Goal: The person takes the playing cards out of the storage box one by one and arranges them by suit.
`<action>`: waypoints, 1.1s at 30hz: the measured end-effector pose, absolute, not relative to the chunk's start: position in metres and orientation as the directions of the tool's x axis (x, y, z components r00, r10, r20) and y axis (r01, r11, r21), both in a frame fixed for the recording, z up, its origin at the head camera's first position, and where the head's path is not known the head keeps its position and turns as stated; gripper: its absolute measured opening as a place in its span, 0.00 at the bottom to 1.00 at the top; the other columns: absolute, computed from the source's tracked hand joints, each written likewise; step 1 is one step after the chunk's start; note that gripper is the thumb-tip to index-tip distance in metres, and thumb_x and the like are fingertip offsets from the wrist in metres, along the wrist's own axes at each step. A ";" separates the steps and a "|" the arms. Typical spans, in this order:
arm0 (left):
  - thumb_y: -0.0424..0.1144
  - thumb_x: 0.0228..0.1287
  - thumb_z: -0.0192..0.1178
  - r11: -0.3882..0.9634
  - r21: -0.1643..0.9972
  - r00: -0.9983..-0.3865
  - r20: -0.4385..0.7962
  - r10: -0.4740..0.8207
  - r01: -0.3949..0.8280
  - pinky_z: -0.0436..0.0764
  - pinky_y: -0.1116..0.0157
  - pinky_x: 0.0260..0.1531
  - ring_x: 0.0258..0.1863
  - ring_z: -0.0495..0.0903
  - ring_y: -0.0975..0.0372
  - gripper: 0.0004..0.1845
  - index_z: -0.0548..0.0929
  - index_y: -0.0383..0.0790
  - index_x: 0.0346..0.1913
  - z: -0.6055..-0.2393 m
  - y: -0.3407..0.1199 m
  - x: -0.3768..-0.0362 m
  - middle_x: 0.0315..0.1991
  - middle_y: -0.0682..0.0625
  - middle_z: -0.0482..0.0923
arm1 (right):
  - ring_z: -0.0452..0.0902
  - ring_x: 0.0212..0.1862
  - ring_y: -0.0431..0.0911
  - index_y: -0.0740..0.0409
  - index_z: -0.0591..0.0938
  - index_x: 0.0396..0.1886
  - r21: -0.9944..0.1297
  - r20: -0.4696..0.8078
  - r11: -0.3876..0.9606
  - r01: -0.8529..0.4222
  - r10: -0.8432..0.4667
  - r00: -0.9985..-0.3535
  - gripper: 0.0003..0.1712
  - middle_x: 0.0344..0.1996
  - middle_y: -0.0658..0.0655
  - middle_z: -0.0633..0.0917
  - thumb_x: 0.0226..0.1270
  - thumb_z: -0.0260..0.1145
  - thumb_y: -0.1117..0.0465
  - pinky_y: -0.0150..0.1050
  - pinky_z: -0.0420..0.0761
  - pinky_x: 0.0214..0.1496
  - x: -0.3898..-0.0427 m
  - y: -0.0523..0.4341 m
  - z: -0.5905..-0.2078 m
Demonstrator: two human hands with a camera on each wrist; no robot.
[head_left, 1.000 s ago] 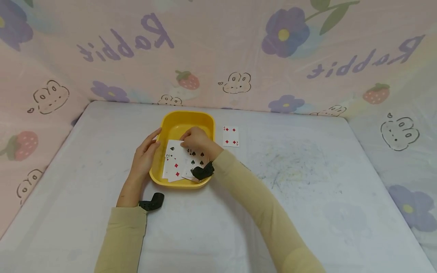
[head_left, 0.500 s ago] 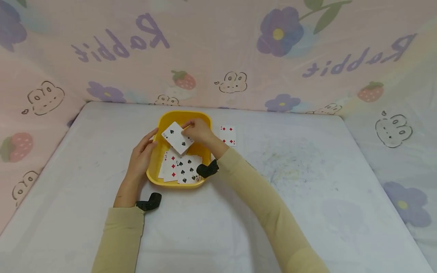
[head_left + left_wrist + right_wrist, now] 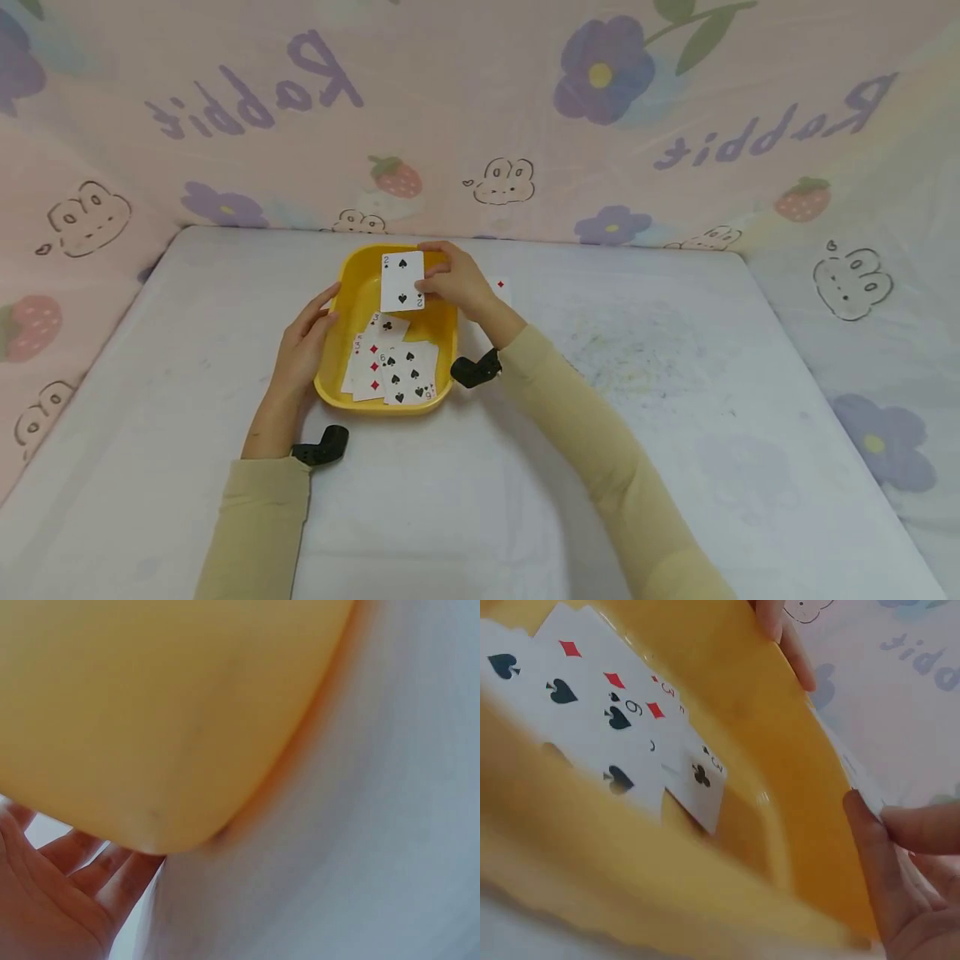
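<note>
1. The right hand (image 3: 459,282) pinches the two of spades (image 3: 402,282) by its right edge, face up, above the far end of the yellow tray (image 3: 336,379), centre of frame.
2. The left hand (image 3: 303,346), fingers straight, rests against the tray's left wall (likely steadying it).
3. Loose cards (image 3: 390,367) lie in the tray, below the lifted one.

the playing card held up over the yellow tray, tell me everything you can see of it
The white rectangular playing card is a two of spades: a black 2 at its top left corner, one black spade near the top and one near the bottom. It looks like thin glossy card. It is upright and face toward the head camera, above the far end of the yellow plastic tray. The right hand pinches its right edge; nothing else touches it.
</note>
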State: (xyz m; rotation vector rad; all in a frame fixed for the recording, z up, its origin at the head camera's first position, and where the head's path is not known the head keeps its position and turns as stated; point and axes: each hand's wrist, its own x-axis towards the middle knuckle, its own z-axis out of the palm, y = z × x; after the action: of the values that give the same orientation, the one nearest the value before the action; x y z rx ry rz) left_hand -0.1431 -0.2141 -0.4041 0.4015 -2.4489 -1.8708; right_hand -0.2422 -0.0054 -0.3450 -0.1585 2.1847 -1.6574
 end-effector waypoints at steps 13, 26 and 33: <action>0.51 0.75 0.41 0.221 0.949 -0.957 -0.171 -0.235 -0.224 0.63 0.53 0.69 0.64 0.61 0.55 0.23 0.63 0.69 0.70 -0.403 -0.213 -0.141 0.74 0.54 0.56 | 0.81 0.35 0.47 0.47 0.73 0.65 -0.962 -0.213 0.228 0.152 -0.272 -0.938 0.35 0.37 0.59 0.81 0.58 0.68 0.71 0.42 0.84 0.47 -0.252 0.033 -0.349; 0.51 0.75 0.40 0.249 0.947 -0.964 -0.150 -0.220 -0.204 0.65 0.53 0.68 0.63 0.63 0.55 0.23 0.62 0.70 0.70 -0.404 -0.215 -0.140 0.74 0.51 0.56 | 0.80 0.38 0.49 0.47 0.73 0.64 -0.968 -0.218 0.162 0.191 -0.168 -0.961 0.36 0.36 0.59 0.82 0.57 0.66 0.75 0.42 0.83 0.49 -0.263 0.076 -0.359; 0.51 0.75 0.40 0.239 0.950 -0.965 -0.150 -0.214 -0.201 0.65 0.53 0.67 0.63 0.63 0.55 0.24 0.62 0.68 0.71 -0.404 -0.214 -0.141 0.74 0.52 0.56 | 0.80 0.36 0.46 0.48 0.73 0.65 -0.968 -0.230 0.135 0.213 -0.126 -0.965 0.36 0.32 0.54 0.82 0.57 0.65 0.76 0.40 0.83 0.47 -0.266 0.096 -0.363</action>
State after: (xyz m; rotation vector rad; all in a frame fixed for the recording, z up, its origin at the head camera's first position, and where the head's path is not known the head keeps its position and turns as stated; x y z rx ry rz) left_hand -0.1413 -0.2143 -0.4040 0.4133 -2.4640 -1.8865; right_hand -0.2665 0.0959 -0.3633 0.0847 2.1581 -1.9099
